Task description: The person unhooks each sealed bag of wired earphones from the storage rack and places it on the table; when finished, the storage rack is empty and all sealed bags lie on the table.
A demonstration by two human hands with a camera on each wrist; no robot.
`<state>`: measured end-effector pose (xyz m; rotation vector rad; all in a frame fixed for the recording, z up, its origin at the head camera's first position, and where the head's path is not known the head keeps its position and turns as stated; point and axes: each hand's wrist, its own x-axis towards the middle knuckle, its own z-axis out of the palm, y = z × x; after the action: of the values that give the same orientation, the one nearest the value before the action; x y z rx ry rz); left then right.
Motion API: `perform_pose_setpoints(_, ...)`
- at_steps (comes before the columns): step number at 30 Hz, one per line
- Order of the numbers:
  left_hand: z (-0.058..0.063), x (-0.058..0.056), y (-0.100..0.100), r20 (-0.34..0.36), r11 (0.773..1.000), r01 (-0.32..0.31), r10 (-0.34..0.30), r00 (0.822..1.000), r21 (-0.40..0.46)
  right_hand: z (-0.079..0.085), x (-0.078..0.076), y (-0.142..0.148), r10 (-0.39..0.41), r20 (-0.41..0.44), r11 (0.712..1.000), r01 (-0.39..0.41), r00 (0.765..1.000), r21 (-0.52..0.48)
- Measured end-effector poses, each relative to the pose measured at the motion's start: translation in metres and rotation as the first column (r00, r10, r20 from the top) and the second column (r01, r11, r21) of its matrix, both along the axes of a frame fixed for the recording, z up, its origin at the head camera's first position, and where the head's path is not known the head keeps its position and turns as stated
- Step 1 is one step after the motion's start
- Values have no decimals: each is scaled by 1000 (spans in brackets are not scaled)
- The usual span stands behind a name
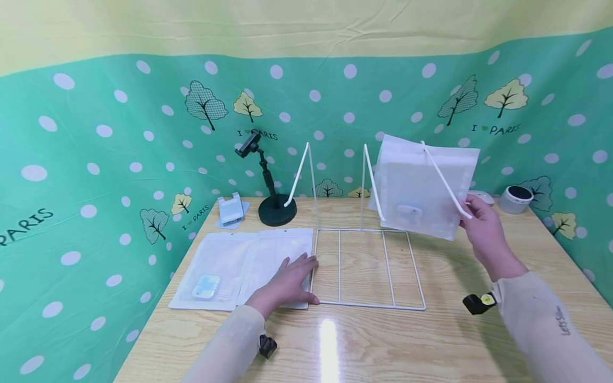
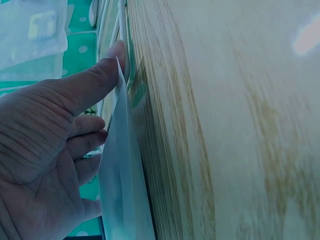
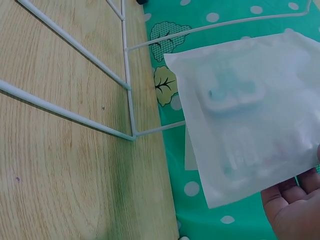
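A white wire rack (image 1: 369, 305) with three slanting prongs stands on the wooden table. From its right prong hang frosted zip bags (image 1: 407, 175), the front one with a small pale object inside. My right hand (image 1: 486, 229) pinches the front bag's right edge beside the prong tip; the right wrist view shows fingers at the margin of that bag (image 3: 240, 140). My left hand (image 1: 287, 279) rests with extended fingers on the rack base's left side and a flat frosted bag (image 1: 273, 250). In the left wrist view, its thumb touches the edge of this bag (image 2: 117, 175).
Left of that flat bag lies another frosted bag (image 1: 217, 252) holding a pale blue square item. Behind them stand a light blue folding stand (image 1: 231, 210) and a black phone holder (image 1: 278, 213). A white round device (image 1: 515, 201) sits back right, before a green dotted cloth (image 1: 119, 159).
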<state>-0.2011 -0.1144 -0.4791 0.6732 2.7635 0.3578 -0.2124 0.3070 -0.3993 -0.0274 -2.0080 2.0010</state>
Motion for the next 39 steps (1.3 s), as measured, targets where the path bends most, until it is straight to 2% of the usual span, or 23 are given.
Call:
perform_pose_setpoints(5,2,1,0,5,1000,-1,1,1000,3,3,5,1,21,-17,999,-21,1000,-50)
perform_pose_setpoints(15,1,1,-1,3,1000,5,-5,1000,2,3,14,5,46,-34,999,-45,998,8)
perform_pose_setpoints(25,2,1,-2,-1,1000,8,-8,1000,4,0,31,14,132,-18,991,-132,991,22)
perform_pose_setpoints(31,4,1,-2,-3,1000,14,-14,1000,6,-2,41,16,181,2,983,-181,984,-15)
perform_pose_setpoints(39,5,1,-2,-5,1000,21,-20,1000,6,-4,52,19,213,-51,975,-216,976,-53)
